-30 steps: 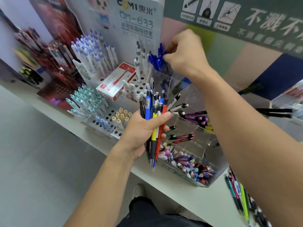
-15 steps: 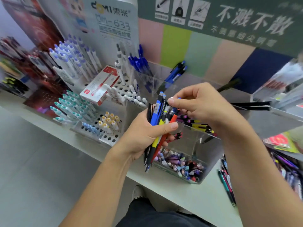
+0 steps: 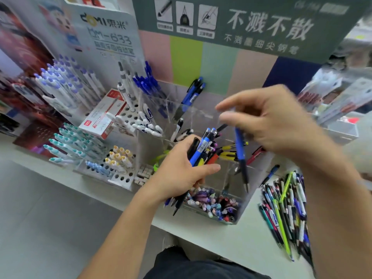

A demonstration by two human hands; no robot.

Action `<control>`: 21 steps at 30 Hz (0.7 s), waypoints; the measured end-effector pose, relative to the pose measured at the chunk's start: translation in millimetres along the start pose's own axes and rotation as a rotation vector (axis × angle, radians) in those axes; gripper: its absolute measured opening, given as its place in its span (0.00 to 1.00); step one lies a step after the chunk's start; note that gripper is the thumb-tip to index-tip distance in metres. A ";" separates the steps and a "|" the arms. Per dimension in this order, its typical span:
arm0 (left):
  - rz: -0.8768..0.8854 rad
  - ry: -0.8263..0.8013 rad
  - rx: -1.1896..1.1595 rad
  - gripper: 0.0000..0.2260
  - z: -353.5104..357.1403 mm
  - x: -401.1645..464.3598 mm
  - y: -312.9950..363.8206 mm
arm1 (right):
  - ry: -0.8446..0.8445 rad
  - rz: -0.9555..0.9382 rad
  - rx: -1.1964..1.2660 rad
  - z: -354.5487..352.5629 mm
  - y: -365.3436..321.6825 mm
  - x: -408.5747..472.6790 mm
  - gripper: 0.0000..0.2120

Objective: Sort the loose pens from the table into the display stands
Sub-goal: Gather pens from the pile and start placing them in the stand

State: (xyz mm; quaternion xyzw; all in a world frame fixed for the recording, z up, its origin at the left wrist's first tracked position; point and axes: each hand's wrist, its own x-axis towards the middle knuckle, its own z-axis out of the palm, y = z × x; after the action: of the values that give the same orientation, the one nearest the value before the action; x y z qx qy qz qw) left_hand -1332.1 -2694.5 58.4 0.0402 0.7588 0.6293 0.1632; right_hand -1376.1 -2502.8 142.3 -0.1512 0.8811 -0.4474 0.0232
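Blue pen [image 3: 240, 152] hangs tip-down, pinched by right hand [image 3: 277, 121], beside left hand [image 3: 181, 172] gripping bundle [image 3: 203, 150]; clear stand [image 3: 231, 174] directly below.

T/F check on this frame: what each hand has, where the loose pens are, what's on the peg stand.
1. The left hand grips a bundle of pens. True.
2. The right hand holds nothing. False: it holds one blue pen, hanging tip down.
3. A pile of loose pens lies on the table to the right of the clear bin. True.
4. The red and white box lies on the floor. False: it rests on the white peg stand.
5. The blue pen already stands in the clear bin. False: it hangs from the right hand, above and in front of the bin.
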 end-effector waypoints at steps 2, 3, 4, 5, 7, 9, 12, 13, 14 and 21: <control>0.059 0.027 0.030 0.14 2.8 1.9 -0.1 | -0.170 0.075 0.021 16.8 2.0 3.1 0.05; 0.073 0.048 0.051 0.14 2.6 2.7 -1.4 | -0.185 0.093 0.050 22.9 4.0 4.3 0.05; 0.083 0.062 0.070 0.14 1.3 2.6 -2.5 | -0.180 0.106 0.086 27.1 5.8 5.0 0.05; 0.089 0.071 0.085 0.14 -0.6 2.2 -3.7 | -0.174 0.119 0.115 29.3 7.1 5.3 0.05; 0.098 0.076 0.090 0.14 -3.8 0.6 -5.2 | -0.196 0.130 0.133 31.5 7.0 5.7 0.04; 0.095 0.077 0.055 0.14 -6.1 -1.1 -6.4 | -0.239 0.121 0.132 32.1 4.3 8.2 0.04; 0.076 0.059 -0.018 0.14 -14.7 -3.6 -11.0 | -0.125 0.088 0.159 12.6 1.4 15.7 0.04; 0.058 0.058 -0.032 0.15 -19.6 -5.2 -14.6 | -0.049 0.060 0.163 -0.1 -0.6 18.4 0.04; 0.037 0.064 -0.049 0.15 -24.9 -6.9 -18.0 | 0.019 0.029 0.174 -14.2 -3.4 21.0 0.04; 0.058 0.046 -0.175 0.16 -40.5 -13.6 -23.3 | -0.423 0.089 0.070 -11.8 -16.7 45.6 0.09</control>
State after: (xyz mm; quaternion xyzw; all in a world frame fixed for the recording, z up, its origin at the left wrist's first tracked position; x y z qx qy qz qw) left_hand -1328.0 -2741.0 44.8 0.0333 0.7031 0.6983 0.1302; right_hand -1417.6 -2515.9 166.9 -0.2020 0.8463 -0.4346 0.2325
